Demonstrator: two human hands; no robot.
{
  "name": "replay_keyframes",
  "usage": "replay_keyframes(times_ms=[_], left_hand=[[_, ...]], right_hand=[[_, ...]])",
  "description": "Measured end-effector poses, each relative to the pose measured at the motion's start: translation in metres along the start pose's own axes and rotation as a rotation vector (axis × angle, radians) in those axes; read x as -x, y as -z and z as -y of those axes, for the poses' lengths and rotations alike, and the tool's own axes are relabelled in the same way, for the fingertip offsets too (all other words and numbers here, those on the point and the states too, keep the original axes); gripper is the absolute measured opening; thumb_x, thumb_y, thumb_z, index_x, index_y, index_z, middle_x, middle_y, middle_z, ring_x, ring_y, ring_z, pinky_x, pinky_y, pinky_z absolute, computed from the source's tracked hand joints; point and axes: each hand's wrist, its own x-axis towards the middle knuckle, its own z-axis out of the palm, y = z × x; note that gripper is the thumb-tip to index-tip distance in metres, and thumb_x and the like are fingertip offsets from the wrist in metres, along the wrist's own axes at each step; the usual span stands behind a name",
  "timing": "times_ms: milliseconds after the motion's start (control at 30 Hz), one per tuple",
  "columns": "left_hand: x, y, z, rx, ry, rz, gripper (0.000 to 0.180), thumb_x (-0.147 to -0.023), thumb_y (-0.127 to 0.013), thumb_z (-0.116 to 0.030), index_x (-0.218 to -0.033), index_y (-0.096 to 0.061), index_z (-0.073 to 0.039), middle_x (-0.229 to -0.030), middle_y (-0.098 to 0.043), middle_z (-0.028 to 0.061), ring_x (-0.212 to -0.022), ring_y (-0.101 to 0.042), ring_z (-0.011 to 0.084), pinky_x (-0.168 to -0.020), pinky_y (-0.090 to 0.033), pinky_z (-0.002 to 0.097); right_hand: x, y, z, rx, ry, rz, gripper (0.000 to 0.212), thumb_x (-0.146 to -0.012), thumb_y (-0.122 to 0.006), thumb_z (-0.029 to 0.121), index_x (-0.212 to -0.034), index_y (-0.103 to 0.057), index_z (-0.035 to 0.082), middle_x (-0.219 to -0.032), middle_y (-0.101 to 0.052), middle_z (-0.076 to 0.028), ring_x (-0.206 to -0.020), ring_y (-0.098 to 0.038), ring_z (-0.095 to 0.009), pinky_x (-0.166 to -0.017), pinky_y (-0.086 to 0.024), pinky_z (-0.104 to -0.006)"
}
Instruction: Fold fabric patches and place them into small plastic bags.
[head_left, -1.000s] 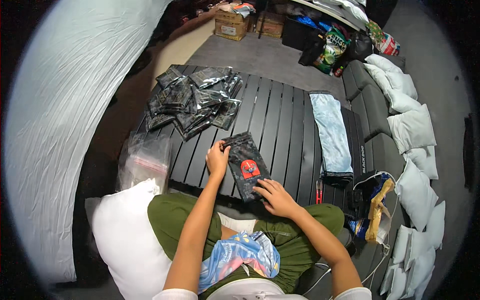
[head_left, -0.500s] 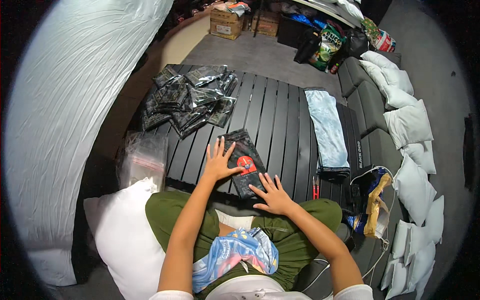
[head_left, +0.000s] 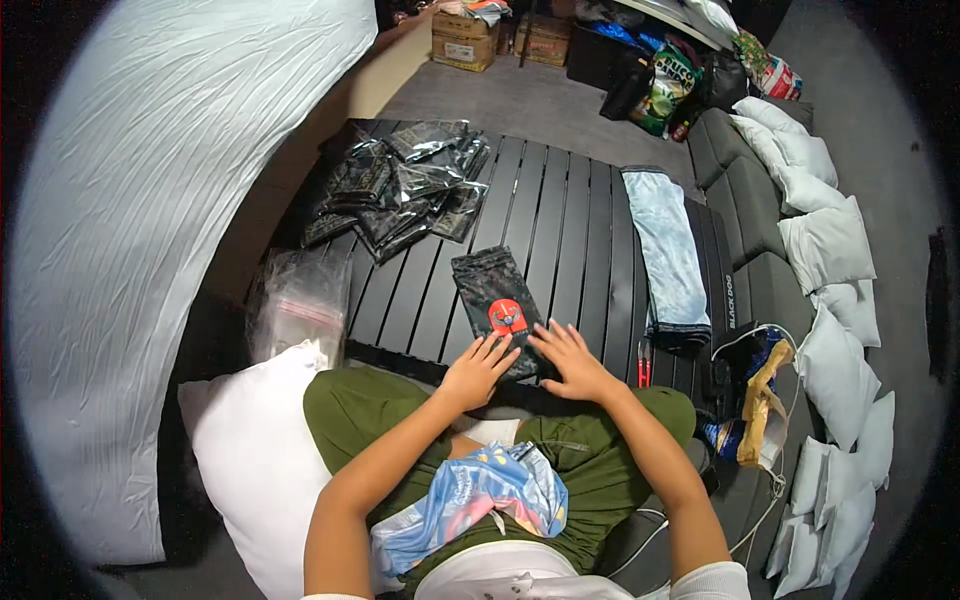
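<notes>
Left hand [head_left: 478, 374] and right hand [head_left: 575, 368] are resting loosely apart on one unbagged black piece [head_left: 496, 289], with bagged black packets [head_left: 427, 179] already lying heaped on the counter [head_left: 582, 270]

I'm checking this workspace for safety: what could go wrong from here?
The red snips lie to the right of the right hand; a careless reach might catch the tips. The packets are heaped near the left edge of the table, so a bump could slide some off. The black piece lies close to the table's near edge and might slip over.
</notes>
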Motion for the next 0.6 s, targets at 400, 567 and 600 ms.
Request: replay_keyframes(times_ms=[400, 567, 600], left_hand=[[-0.004, 0.039, 0.024, 0.997, 0.203, -0.057, 0.035, -0.088, -0.041, -0.028, -0.122, -0.045, -0.018, -0.113, -0.053, 0.0172, -0.106, -0.049, 0.0312, -0.099, -0.027, 0.0397], [-0.024, 0.021, 0.046, 1.118, 0.611, -0.243, 0.044, -0.089, -0.042, -0.038, -0.109, -0.051, 0.000, -0.091, -0.060, 0.0149, -0.083, -0.057, 0.0197, -0.075, -0.042, 0.0285], [-0.029, 0.015, 0.056, 1.222, 0.665, -0.321, 0.044, -0.088, -0.043, -0.039, -0.103, -0.053, 0.003, -0.082, -0.059, 0.0119, -0.074, -0.054, 0.0173, -0.069, -0.042, 0.0284]], right_hand=[[-0.019, 0.003, -0.020, -0.200, 0.103, -0.082, 0.031, -0.068, -0.059, 0.011, -0.099, -0.058, 0.008, -0.116, -0.051, -0.012, -0.125, -0.030, -0.031, -0.103, -0.021, -0.0434], [-0.051, -0.009, -0.033, -0.679, -0.188, -0.262, 0.023, -0.082, -0.054, 0.019, -0.091, -0.056, -0.002, -0.077, -0.057, 0.000, -0.071, -0.050, -0.007, -0.067, -0.042, -0.0224], [-0.059, -0.009, -0.029, -0.726, -0.237, -0.280, 0.022, -0.083, -0.054, 0.020, -0.086, -0.055, -0.001, -0.071, -0.052, 0.002, -0.067, -0.046, -0.006, -0.062, -0.039, -0.0218]])
